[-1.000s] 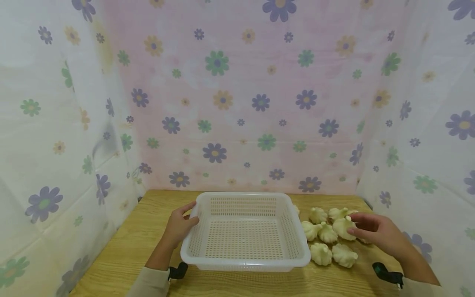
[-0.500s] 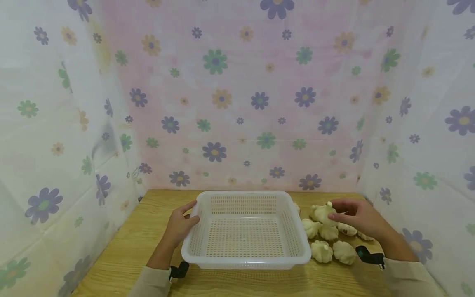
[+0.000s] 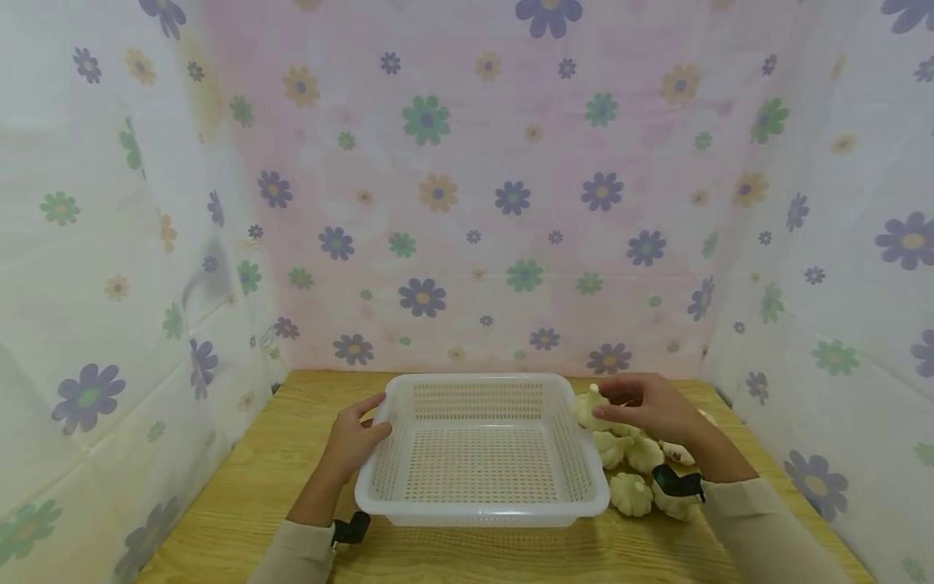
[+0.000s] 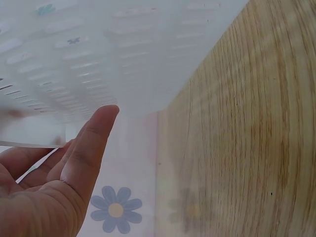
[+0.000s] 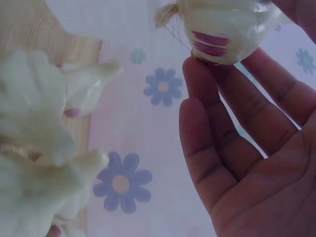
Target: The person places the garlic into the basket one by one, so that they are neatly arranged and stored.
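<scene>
Being gripped at its left rim by the left hand (image 3: 353,438), probably for steadiness, the basket (image 3: 481,511) is set at lower centre; by its upper-right corner, a garlic bulb (image 3: 588,407) is pinched stem-up by the right hand (image 3: 653,408); rim contact cannot be made out.

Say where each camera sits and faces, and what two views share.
Head: on the person's head, facing forward and down at the white slotted basket, garlic bulbs and wooden table; left hand, right hand and beige sleeves show.
Left wrist: on that wrist, facing the basket's outer wall; part of the left hand shows.
Right wrist: on that wrist, facing the held bulb; part of the right hand shows.
Shared: head and right wrist both show the held bulb.
</scene>
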`<move>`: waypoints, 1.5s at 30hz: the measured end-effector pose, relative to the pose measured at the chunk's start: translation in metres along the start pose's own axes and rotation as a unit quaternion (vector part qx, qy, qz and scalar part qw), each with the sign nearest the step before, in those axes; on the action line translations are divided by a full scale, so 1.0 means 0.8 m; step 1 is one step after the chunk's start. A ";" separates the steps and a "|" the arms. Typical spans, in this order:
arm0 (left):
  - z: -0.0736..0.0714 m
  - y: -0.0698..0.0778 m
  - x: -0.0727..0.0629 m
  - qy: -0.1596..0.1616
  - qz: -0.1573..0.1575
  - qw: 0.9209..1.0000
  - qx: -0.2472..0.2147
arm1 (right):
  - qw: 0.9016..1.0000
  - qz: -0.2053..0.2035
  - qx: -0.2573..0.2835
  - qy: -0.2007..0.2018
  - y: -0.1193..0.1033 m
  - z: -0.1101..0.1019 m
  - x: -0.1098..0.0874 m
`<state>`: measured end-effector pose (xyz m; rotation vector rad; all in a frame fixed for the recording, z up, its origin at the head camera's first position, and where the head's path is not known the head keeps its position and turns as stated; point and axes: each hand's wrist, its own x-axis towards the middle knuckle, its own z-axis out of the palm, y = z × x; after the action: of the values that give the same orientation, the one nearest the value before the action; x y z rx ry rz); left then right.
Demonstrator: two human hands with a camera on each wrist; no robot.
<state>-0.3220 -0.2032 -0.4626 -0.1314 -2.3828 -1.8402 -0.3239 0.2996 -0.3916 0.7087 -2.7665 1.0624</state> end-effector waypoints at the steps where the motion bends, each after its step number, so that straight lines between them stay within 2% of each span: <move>1: 0.000 0.000 0.000 0.000 0.000 1.000 0.001 | 1.000 -0.004 -0.001 -0.003 -0.002 0.003 0.004; 5: 0.000 -0.002 0.000 0.003 -0.006 1.000 0.004 | 1.000 -0.019 -0.003 -0.015 -0.009 0.014 0.019; 8: 0.000 -0.001 0.000 0.004 -0.009 1.000 0.004 | 1.000 -0.013 0.008 -0.026 -0.017 0.020 0.030; 23: 0.003 0.006 -0.003 0.001 0.003 1.000 -0.002 | 0.996 -0.045 0.034 -0.069 -0.059 0.055 0.085; 31: 0.003 0.007 -0.004 0.000 0.000 1.000 0.001 | 0.996 -0.035 0.043 -0.068 -0.073 0.081 0.113; 37: 0.002 0.006 -0.003 0.003 -0.002 1.000 0.005 | 0.995 -0.030 0.044 -0.085 -0.083 0.100 0.131; 42: 0.002 0.005 -0.003 0.004 -0.005 1.000 0.006 | 0.995 -0.013 0.047 -0.091 -0.086 0.114 0.142; 45: 0.003 0.005 -0.002 0.004 -0.004 1.000 0.002 | 0.994 0.013 0.054 -0.096 -0.086 0.123 0.150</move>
<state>-0.3203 -0.2001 -0.4598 -0.1138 -2.3850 -1.8371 -0.3913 0.1440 -0.3942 0.8321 -2.9024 1.2172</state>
